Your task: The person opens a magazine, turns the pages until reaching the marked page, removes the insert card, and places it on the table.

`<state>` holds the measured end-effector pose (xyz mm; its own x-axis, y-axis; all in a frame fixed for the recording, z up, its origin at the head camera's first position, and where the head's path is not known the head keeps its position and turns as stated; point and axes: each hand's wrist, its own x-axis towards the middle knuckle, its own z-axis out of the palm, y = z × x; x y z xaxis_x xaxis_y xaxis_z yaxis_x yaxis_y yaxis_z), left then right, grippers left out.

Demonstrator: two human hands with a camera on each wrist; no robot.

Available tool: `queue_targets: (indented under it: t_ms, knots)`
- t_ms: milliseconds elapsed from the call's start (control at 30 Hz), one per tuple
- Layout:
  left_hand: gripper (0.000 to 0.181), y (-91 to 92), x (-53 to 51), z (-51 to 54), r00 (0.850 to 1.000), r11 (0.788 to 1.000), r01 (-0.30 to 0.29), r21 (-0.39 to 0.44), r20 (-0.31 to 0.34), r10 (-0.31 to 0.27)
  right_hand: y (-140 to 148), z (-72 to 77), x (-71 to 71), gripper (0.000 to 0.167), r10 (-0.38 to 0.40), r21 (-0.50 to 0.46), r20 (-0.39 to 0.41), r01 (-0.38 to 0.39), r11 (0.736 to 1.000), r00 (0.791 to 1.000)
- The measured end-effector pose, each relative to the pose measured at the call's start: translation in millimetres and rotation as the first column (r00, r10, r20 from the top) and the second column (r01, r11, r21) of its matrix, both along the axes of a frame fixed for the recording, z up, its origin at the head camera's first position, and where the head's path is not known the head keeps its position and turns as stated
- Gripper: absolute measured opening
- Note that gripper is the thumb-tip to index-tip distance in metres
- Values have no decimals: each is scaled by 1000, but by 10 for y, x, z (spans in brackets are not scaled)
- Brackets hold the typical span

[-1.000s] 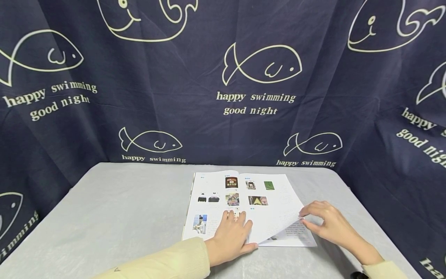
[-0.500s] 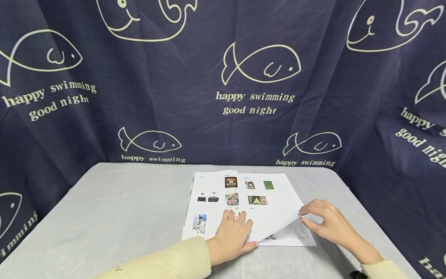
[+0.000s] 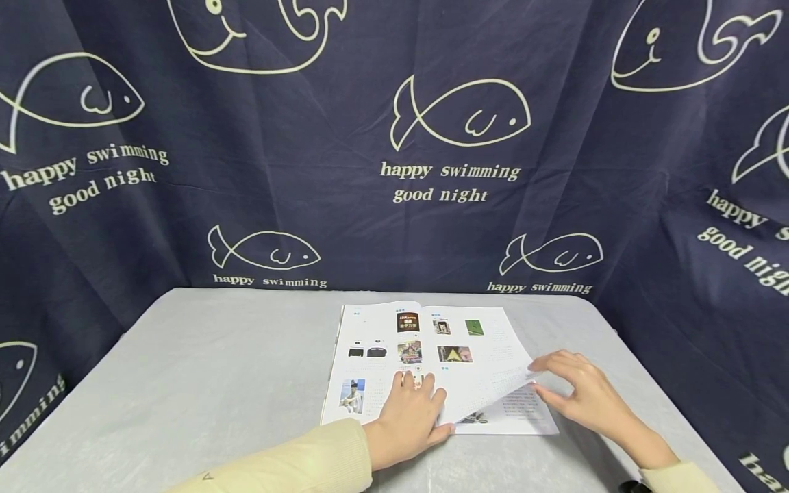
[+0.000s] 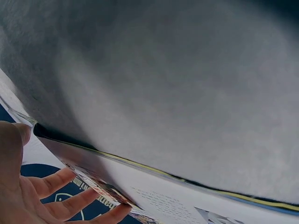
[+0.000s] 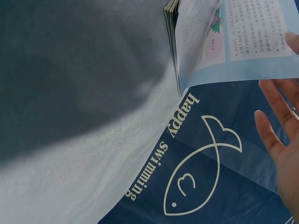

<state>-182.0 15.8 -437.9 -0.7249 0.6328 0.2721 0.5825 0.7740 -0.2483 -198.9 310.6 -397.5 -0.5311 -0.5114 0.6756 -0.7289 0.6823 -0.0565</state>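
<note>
An open magazine lies on the table with text and small photos on its white pages. My left hand rests over the lower part of its centre fold, fingers spread. The left wrist view shows the fingers of that hand on the printed page. At the right side, my right hand pinches the lower corner of a page between thumb and fingers. This corner is raised and bent, baring text and a picture on the page beneath. In the right wrist view, the lifted page shows a pale blue border.
A grey cloth-covered table spreads out around the magazine. Behind it and along both sides hangs a dark blue curtain printed with fish and lettering.
The pinched page corner has risen slightly, so a little more of the picture beneath shows. My left hand stays in nearly the same place.
</note>
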Motion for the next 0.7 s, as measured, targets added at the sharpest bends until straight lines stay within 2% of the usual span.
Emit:
queue_targets:
  t_ms: [333,500,700]
  knots:
    - [44,-13,13,9,1000,999,12,33,8,-12,19,34,22,45,-82,-38,36,83,996,996]
    - [42,-24,8,7,1000,999,10,45,24,-11,31,26,20,48,-83,-48,19,84,995,996]
    - [45,-39,8,16,1000,999,9,43,20,-10,34,8,31,47,-82,-17,12,82,996,997]
